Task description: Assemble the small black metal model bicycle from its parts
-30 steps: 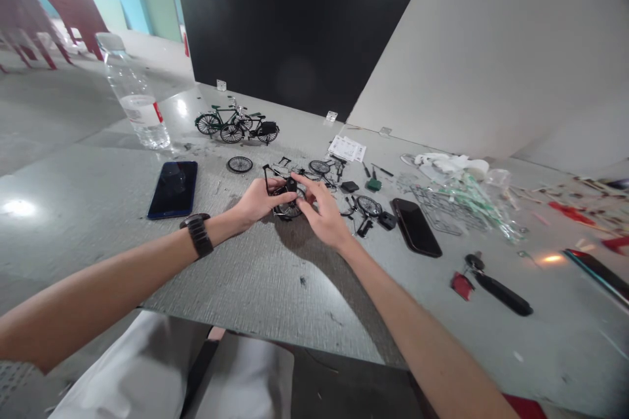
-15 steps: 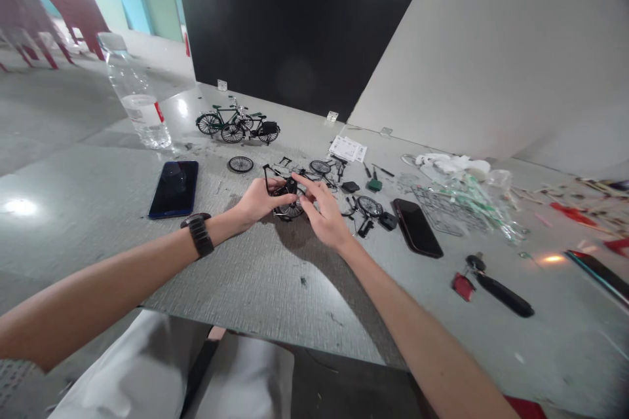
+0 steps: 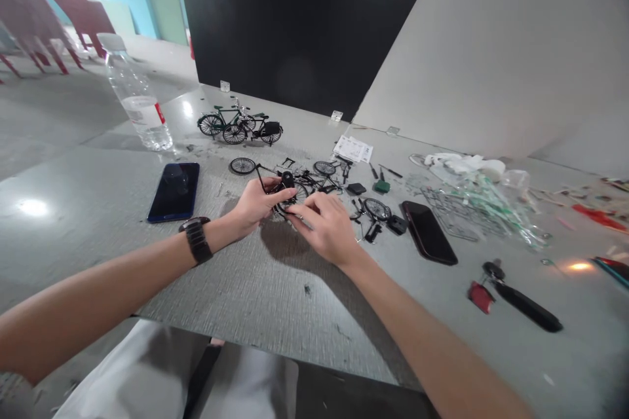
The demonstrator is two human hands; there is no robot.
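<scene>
Partly hidden: model bicycle [image 3: 301, 192] | left fingers [image 3: 282, 196]: pinching it | right fingers [image 3: 310, 215]: against it, can't tell whether pinching

The wristband [image 3: 198, 240] is black and segmented, the trousers [image 3: 132, 370] whitish, the sleeve's visible edge [image 3: 14, 393] greyish and patterned.

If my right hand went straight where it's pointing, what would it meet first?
Probably the small, black, plastic-looking model bicycle in your left hand; the right hand seems against it, though depth is unclear.
</scene>
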